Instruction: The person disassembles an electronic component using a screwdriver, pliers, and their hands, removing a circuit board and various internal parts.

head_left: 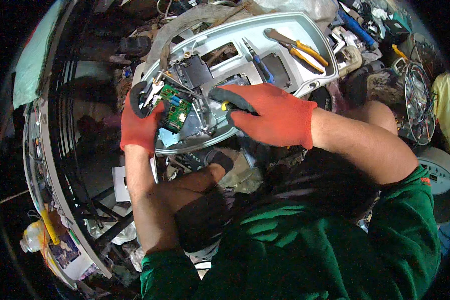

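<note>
My left hand point(141, 122), in a red glove with dark fingertips, grips a green circuit board point(177, 111) with metal parts along its far left side. The fingers are closed around its left edge. My right hand point(270, 114), gloved alike, is closed around a screwdriver, of which a bit of yellow handle point(225, 106) shows. Its thin metal shaft slants up and left over the board. Both hands are above a pale grey plastic housing point(305, 30). In it lie cutters with orange-yellow handles point(307, 56) and a slim tool with a blue handle point(263, 69).
A dark metal rack with a pale frame point(55, 165) stands along the left. Electronic scrap and a bundle of wires point(419, 102) crowd the right. Beyond the housing lie a clear plastic bag point(305, 7) and a blue tool point(357, 27). My legs are close below the housing.
</note>
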Tool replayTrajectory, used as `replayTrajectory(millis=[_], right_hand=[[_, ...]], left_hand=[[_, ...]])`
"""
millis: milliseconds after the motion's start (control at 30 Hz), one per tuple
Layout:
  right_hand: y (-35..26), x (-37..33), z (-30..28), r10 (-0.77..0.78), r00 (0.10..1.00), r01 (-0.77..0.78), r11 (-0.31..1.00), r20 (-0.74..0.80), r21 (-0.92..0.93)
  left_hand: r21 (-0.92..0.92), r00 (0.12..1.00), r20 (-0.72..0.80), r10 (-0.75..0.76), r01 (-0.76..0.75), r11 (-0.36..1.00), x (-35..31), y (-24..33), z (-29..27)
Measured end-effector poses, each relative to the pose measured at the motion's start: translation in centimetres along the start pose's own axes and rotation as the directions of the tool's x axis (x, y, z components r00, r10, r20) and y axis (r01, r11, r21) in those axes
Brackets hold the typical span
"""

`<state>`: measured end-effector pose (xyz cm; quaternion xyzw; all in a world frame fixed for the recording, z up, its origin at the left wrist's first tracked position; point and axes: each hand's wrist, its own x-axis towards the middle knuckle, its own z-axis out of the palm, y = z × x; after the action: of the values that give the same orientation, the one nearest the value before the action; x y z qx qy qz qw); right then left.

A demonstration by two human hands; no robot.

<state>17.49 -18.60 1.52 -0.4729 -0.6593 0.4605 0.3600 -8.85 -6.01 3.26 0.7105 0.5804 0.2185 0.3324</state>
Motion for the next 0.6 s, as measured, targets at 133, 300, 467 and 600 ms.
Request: replayTrajectory(millis=[133, 300, 467, 600], right_hand=[[-0.3, -0.1, -0.1, -0.009, 1.000, 0.009, 1.000, -0.020, -0.021], [0.8, 0.0, 0.2, -0.099, 0.992, 0.094, 0.993, -0.084, -0.066], [0.2, 0.3, 0.2, -0.068, 0.997, 0.068, 0.998, -0.041, 0.010], [0.6, 0.5, 0.2, -0.056, 0.998, 0.058, 0.997, -0.038, 0.046]], left_hand=[[0.092, 0.999, 0.052, -0.010, 0.005, 0.996, 0.2, 0.2, -0.5], [0.328, 0.996, -0.070, 0.047, -0.022, 0.944, -0.1, 2.9, 1.4], [0.385, 0.985, -0.152, 0.086, -0.021, 0.923, -0.8, 3.3, 2.0], [0.408, 0.982, -0.155, 0.107, -0.035, 0.912, -1.3, 4.5, 2.9]])
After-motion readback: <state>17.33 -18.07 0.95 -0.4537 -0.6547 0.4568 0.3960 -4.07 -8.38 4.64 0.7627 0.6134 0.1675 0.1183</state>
